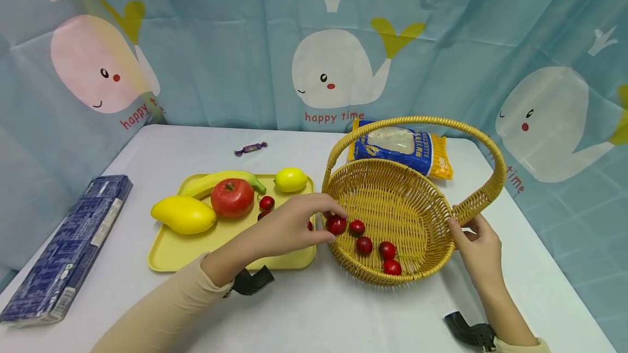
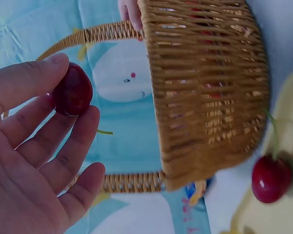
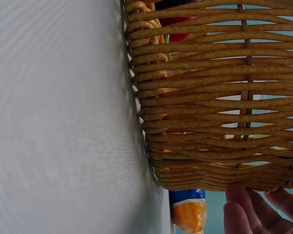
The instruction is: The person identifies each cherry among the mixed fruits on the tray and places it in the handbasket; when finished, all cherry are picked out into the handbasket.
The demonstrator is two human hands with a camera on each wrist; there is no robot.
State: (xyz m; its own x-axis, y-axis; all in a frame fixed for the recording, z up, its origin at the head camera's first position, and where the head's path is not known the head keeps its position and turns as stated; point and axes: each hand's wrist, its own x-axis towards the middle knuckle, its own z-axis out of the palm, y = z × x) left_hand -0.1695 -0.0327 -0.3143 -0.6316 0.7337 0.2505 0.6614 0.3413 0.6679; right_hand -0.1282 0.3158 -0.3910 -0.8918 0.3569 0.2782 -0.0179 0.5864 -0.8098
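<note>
- Closest to the head cam is a beige left sleeve, with a black wrist mount poking out at the cuff.
- Left hand has a red cherry pinched between thumb and fingers, right by the near-left rim of the basket; the left wrist view shows the other fingers spread loosely.
- Right hand is gripping the rim of the wicker basket just below where the handle meets it, thumb on the near side, other fingers partly hidden.
- Basket sits upright on the white table, handle up, with four loose cherries lying inside toward the near side.
- Just left of it is a yellow tray holding a mango, a banana, a red apple and a lemon, plus a few more cherries partly blocked by the left hand.
- Behind the basket lies a blue and orange packet; a purple wrapped candy sits behind the tray.
- Way over left there's a long blue plastic-wrapped pack.
- Backdrop is a blue whale-print curtain, "happy time" and all.
</note>
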